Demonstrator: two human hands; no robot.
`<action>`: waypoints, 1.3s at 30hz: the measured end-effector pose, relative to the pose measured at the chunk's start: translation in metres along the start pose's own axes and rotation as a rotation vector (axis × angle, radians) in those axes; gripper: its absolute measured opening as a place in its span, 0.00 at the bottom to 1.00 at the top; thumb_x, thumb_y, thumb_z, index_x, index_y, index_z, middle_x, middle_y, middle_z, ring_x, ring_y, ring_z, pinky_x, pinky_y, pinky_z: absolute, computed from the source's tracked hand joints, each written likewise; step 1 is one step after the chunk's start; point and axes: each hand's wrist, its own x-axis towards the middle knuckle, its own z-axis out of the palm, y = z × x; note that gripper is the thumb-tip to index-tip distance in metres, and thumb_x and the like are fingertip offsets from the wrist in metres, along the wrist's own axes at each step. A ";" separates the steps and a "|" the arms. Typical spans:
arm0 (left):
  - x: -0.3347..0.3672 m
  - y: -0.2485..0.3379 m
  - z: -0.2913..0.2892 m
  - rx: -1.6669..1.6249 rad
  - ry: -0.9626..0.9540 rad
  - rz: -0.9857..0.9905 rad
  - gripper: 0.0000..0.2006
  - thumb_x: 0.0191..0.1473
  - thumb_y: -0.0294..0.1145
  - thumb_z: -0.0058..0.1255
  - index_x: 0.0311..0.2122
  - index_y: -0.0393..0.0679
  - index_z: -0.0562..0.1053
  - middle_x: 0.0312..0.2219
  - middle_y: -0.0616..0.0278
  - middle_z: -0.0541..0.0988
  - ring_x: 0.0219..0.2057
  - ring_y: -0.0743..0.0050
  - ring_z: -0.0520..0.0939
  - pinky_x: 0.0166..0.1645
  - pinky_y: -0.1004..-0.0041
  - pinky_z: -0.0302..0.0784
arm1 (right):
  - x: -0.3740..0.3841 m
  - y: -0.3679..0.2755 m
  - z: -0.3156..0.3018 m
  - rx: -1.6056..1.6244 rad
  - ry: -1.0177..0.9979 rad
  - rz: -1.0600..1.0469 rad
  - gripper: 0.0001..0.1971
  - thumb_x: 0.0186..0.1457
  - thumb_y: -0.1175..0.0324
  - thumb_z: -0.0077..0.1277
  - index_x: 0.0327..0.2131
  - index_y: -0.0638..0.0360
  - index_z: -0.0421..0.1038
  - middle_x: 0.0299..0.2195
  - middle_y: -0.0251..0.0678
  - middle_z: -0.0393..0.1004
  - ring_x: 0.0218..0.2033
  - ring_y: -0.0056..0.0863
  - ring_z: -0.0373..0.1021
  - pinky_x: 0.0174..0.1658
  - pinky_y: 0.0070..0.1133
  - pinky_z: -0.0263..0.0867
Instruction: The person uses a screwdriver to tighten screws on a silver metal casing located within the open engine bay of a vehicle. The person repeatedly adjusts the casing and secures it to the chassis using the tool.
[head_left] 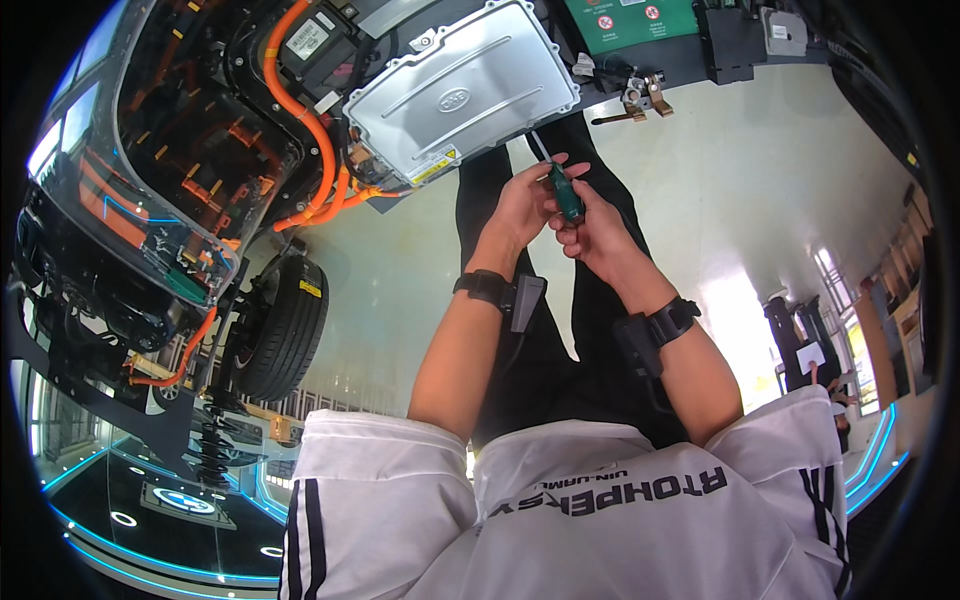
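Note:
In front of my body, both hands are closed on a screwdriver (567, 197) with a dark green handle. My left hand (518, 212) has its thumb and fingers about the front of the handle, near the shaft. My right hand (600, 232) grips the handle from the other side, toward its butt end. The thin metal shaft points up and slightly left, its tip by the lower edge of a silver metal housing (490, 75). Whether the tip touches the housing I cannot tell. The housing is a ribbed, roughly rectangular cover with bolts along its rim.
Thick orange cables (322, 140) curve down the housing's left side. Further left are a transparent-covered vehicle body (180, 150) and a tyre (290, 325). Right of the housing are metal brackets (645, 97) and a green sign (635, 25). Another person (805, 335) stands far right.

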 end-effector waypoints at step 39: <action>0.002 -0.008 0.001 -0.055 0.051 0.039 0.20 0.63 0.45 0.46 0.52 0.40 0.69 0.33 0.59 0.78 0.30 0.72 0.78 0.29 0.74 0.72 | -0.009 -0.009 0.009 -0.145 0.111 -0.068 0.20 0.60 0.47 0.49 0.34 0.56 0.69 0.21 0.30 0.67 0.15 0.12 0.57 0.16 0.12 0.47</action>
